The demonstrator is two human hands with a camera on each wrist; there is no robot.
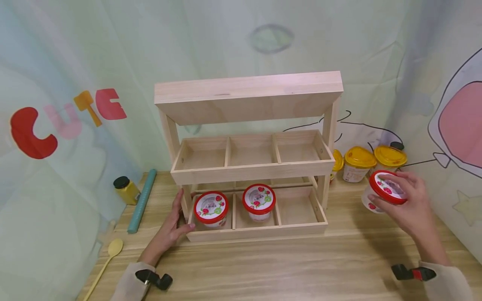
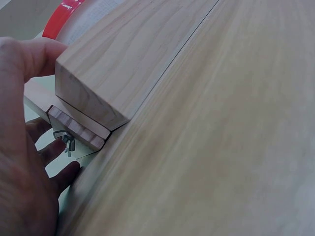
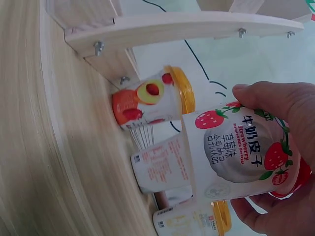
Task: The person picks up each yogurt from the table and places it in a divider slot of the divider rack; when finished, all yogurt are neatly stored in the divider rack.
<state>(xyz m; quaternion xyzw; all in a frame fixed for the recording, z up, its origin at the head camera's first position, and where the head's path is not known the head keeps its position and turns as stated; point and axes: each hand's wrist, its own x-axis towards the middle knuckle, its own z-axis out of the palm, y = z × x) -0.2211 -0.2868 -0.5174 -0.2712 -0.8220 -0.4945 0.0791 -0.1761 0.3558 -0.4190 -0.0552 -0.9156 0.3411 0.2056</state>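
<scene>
We see the right hand (image 1: 408,205) with its grip curled over the red lid of a strawberry cup (image 1: 382,191), held just above the desk (image 1: 263,267) to the right of the rack (image 1: 250,167). Between cup and rack lies bare wood, and the lower tier's right compartment (image 1: 297,209) stands open at the front, nothing in it. The two compartments beside it each hold a red-lidded cup, one on the left (image 1: 211,208) and one in the middle (image 1: 258,200). The upper tier's three bins show only wood.

The left hand (image 1: 174,223) rests against the rack's lower left corner, fingers spread and fairly straight along the post, thumb on the front rail.

Behind the held cup, three yellow-lidded cups (image 1: 359,163) stand near the backdrop, close to the rack's right post. At the far left lie a mustard jar (image 1: 126,190), a teal roll (image 1: 142,200) and a yellow spoon (image 1: 109,255), well apart from the hands.

The leftmost yellow cup is half hidden by the post. The left wrist view shows little beyond wood and a red rim (image 2: 66,19). The spoon's handle is cut off by the picture's edge.
</scene>
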